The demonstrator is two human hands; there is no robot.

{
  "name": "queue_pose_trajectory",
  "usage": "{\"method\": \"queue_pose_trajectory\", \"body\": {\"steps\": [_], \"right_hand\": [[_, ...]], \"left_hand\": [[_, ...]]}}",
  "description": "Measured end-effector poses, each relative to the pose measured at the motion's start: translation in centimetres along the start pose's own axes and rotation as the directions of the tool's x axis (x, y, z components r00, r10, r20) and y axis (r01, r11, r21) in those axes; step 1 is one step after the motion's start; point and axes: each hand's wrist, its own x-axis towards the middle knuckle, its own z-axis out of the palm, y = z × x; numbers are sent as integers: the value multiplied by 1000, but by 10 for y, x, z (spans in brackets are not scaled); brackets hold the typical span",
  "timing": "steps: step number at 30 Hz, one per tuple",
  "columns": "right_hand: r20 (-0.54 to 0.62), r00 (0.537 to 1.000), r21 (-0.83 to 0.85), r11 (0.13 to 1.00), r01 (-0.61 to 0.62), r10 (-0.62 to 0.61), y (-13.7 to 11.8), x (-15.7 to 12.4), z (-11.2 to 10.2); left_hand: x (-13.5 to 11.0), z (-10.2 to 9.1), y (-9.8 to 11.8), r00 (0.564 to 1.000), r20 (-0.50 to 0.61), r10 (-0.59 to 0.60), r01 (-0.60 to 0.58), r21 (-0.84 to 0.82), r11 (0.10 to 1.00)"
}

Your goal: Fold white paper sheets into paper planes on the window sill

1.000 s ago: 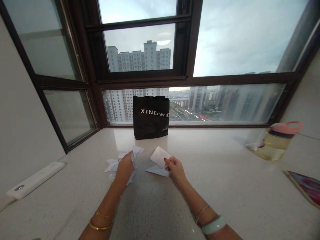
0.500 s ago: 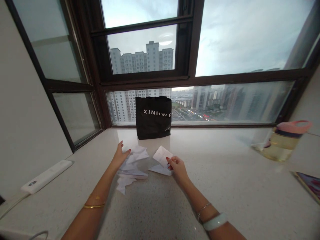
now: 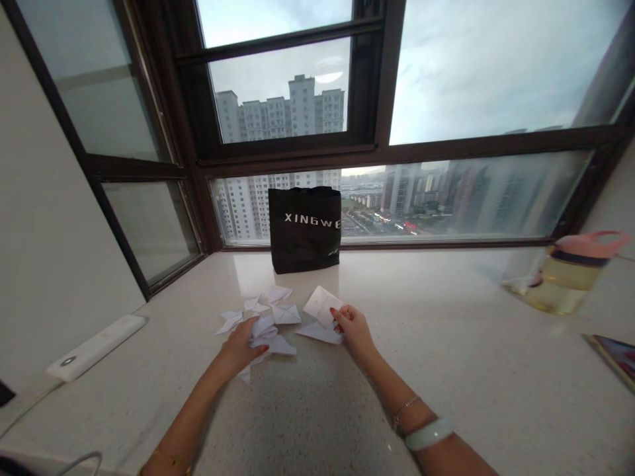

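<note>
Several folded white paper pieces (image 3: 272, 313) lie scattered on the pale stone counter (image 3: 317, 410). My left hand (image 3: 239, 348) curls over a bunch of them, fingers closed on folded papers (image 3: 270, 341). My right hand (image 3: 350, 326) pinches a small white paper slip (image 3: 322, 305) held up at a tilt, with another folded white piece (image 3: 318, 332) lying flat just below it. Both forearms reach in from the bottom edge.
A black bag (image 3: 304, 229) with white lettering stands upright against the window. A white power strip (image 3: 96, 346) lies at the left. A pink-lidded bottle (image 3: 568, 272) stands at the right, with a phone-like flat object (image 3: 615, 357) near the right edge.
My left hand has drawn back toward me from the far side of the paper pile and closed on some pieces. More scattered pieces now show. My right hand has barely moved.
</note>
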Motion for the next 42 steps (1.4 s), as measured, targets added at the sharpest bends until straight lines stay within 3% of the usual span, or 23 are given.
{"method": "queue_pose_trajectory", "body": {"steps": [4,7,14,18,21,23,26,28,30,33,36,42], "right_hand": [[8,1000,-1,1000,-5,5,1,0,-1],[24,1000,7,1000,-5,5,1,0,-2],[113,993,49,999,20,-25,-3,-3,-2],[171,985,15,1000,10,-12,-6,-3,2],[187,982,-1,1000,-9,9,-10,-3,2],[180,983,6,1000,-18,17,-13,-4,2],[152,988,46,999,-14,7,-18,-9,0],[128,992,69,998,-1,-8,-20,-12,0],[118,993,75,997,5,-14,-19,-15,1],[114,993,65,998,3,-10,-13,-15,3],[91,996,37,999,16,-19,-6,-11,3],[123,992,2,1000,27,-27,-1,-7,-1]], "left_hand": [[1,-9,14,990,-128,-66,80,108,991],[12,-12,31,985,-172,-17,40,131,991],[44,15,59,974,-224,-43,97,236,967],[54,28,60,952,-305,-37,75,113,991],[59,32,58,952,-306,2,-59,-176,983],[61,31,59,971,-241,-1,-120,-489,864],[57,30,65,997,-78,-21,-58,-877,477],[51,32,74,999,11,43,1,-973,231],[45,36,82,989,65,135,54,-995,86],[39,43,93,962,149,228,160,-987,-27],[37,48,98,938,204,281,235,-968,-84],[35,48,99,958,139,253,146,-989,-12]]}}
